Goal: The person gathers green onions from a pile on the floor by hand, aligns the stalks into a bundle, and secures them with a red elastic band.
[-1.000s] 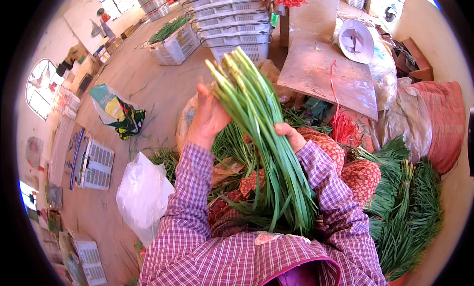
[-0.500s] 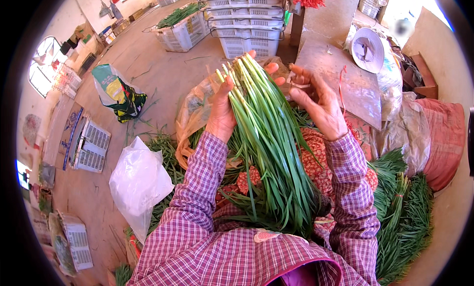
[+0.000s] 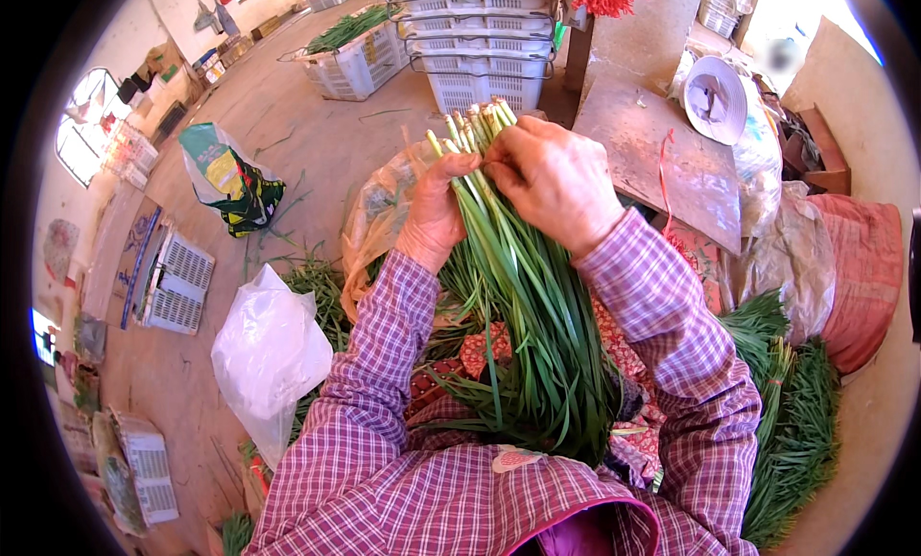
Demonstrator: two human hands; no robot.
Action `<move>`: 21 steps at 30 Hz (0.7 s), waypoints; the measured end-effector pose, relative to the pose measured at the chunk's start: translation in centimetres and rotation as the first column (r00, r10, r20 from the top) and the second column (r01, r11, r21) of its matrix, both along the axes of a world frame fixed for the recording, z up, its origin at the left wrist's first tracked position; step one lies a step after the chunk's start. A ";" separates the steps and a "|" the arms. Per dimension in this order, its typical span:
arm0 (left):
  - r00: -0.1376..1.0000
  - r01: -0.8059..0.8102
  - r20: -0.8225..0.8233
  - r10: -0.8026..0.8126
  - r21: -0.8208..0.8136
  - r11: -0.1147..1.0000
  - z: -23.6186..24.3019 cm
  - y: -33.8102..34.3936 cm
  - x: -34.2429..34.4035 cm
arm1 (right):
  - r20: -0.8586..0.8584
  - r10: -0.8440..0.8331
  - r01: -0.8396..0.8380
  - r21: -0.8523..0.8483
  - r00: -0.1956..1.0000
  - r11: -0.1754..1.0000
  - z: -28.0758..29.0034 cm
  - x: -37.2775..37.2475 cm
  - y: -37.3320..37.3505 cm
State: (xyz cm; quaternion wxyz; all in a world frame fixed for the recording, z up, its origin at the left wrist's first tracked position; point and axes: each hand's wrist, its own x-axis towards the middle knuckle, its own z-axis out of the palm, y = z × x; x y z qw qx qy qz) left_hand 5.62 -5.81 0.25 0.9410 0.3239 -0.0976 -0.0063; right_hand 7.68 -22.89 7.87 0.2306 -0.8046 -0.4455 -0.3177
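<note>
A thick bunch of garlic chives (image 3: 537, 307) slants over my lap, pale stem ends pointing away and dark green leaves spreading toward me. My left hand (image 3: 436, 206) is wrapped around its left side just below the cut ends, thumb on top. From the right, my right hand (image 3: 556, 177) reaches across the stems with curled fingers, pinching some of them near the top. Its fingertips are partly hidden by the hand itself. An orange-tinted plastic bag (image 3: 379, 215) lies beyond my left wrist, and loose chives (image 3: 321, 292) are heaped beside my left arm.
A white plastic bag (image 3: 269, 350) sits at my left. Tied chive bundles (image 3: 796, 431) are piled at my right. Farther off are stacked white crates (image 3: 480, 76), a crate of greens (image 3: 355, 67), a green-yellow sack (image 3: 230, 182), and a board (image 3: 662, 153) with a hat (image 3: 715, 100) beside it.
My right hand has moved left from beside the bunch onto its stems, and its fingers have closed there. My left hand keeps its hold on the bunch.
</note>
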 end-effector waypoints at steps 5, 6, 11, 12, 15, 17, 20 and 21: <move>0.979 0.161 0.126 -0.160 0.000 0.987 1.7 -1.0 -0.3 | -0.644 0.337 -0.087 0.387 0.686 0.918 3.7 2.9 -2.6; 0.965 0.177 0.200 -0.170 -0.019 0.984 2.3 -2.0 -0.3 | -0.692 0.279 0.006 0.379 0.665 0.925 4.7 3.1 -3.5; 0.969 0.190 0.164 -0.185 -0.010 0.982 2.1 -1.4 -0.1 | -0.258 -0.014 0.020 0.021 0.966 1.000 2.8 4.3 -3.5; 0.981 0.151 0.125 -0.148 -0.011 0.989 1.8 -0.7 -0.2 | -0.142 -0.034 0.031 -0.025 0.989 0.999 3.0 3.0 -2.8; 0.997 0.078 0.024 -0.078 -0.010 0.997 0.2 0.7 0.5 | 0.007 0.095 -0.093 -0.110 0.995 0.990 2.7 1.6 -1.5; 1.000 0.030 -0.004 -0.030 -0.008 1.000 0.6 -0.5 0.4 | 0.076 0.127 -0.113 -0.167 0.989 0.979 1.6 1.4 -1.2; 1.000 -0.012 -0.024 0.012 -0.001 1.000 1.1 -0.9 0.3 | 0.125 0.132 -0.107 -0.189 0.983 0.976 1.6 1.5 -1.6; 1.000 0.007 -0.020 -0.006 0.004 1.000 1.0 -0.8 0.3 | 0.135 0.154 -0.127 -0.194 0.979 0.973 1.7 1.5 -1.7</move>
